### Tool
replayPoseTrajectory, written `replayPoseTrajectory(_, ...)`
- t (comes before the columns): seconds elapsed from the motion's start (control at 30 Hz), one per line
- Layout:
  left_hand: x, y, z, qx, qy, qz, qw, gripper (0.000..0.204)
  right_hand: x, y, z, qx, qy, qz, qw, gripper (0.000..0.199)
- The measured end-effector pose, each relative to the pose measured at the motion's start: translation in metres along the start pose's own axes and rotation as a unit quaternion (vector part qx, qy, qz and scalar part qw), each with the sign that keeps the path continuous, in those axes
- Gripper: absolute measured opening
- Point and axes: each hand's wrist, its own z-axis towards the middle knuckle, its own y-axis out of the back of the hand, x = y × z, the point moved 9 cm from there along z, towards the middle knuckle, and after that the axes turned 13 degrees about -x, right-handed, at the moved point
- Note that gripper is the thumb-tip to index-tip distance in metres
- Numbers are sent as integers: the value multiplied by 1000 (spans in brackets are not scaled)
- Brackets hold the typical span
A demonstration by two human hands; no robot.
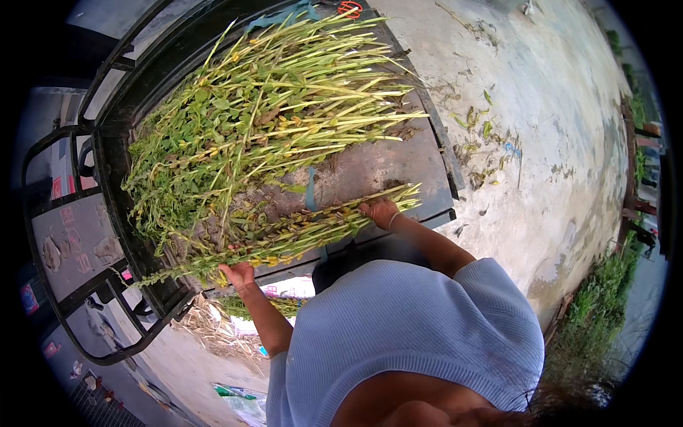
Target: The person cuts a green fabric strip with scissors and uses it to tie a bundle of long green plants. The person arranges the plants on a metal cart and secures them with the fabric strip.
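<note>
A long bundle of cut plant stalks (313, 226), with yellowing leaves and pods, lies along the near edge of a dark metal cargo bed (363, 160). My right hand (380, 212) is closed round the bundle near its pale cut ends. Toward the leafy end, my left hand (238, 274) holds the bundle from its near side, the fingers partly hidden by leaves. Beyond it a wide heap of similar stalks (270, 107) covers much of the bed, leafy tops to the left and cut ends to the right.
A black metal rail frame (60, 196) borders the bed's left side. A blue strip (310, 188) lies on the bed. Fallen leaves (480, 142) are scattered over the concrete ground (548, 85) at right. Dry stalks (213, 324) and plastic sheeting (245, 407) lie below the left arm.
</note>
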Motion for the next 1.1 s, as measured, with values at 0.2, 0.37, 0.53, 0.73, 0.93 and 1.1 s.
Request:
replayPoseTrajectory(0.2, -24, -31, 2, -8, 53, -210, 976, 100, 11, 3, 7, -32, 23, -3, 999, 30)
replayPoseTrajectory(0.37, 2, 2, 34, -170, 63, -126, 975, 99, 8, -25, 28, 69, -20, 13, 997, 23)
replayPoseTrajectory(0.53, 11, 24, 48, -244, 149, -23, 958, 141, 11, -35, 35, 36, -40, -6, 999, 26)
replayPoseTrajectory(0.73, -17, 35, 54, -248, 127, -100, 955, 136, 11, -35, 31, -24, -41, 2, 999, 30)
replayPoseTrajectory(0.93, -89, 87, 61, -270, 42, -80, 959, 76, 11, -35, 30, -52, -37, 6, 998, 29)
replayPoseTrajectory(1.1, -154, 159, 71, -352, -64, 127, 925, 37, 12, -38, 30, -65, -36, -33, 997, 27)
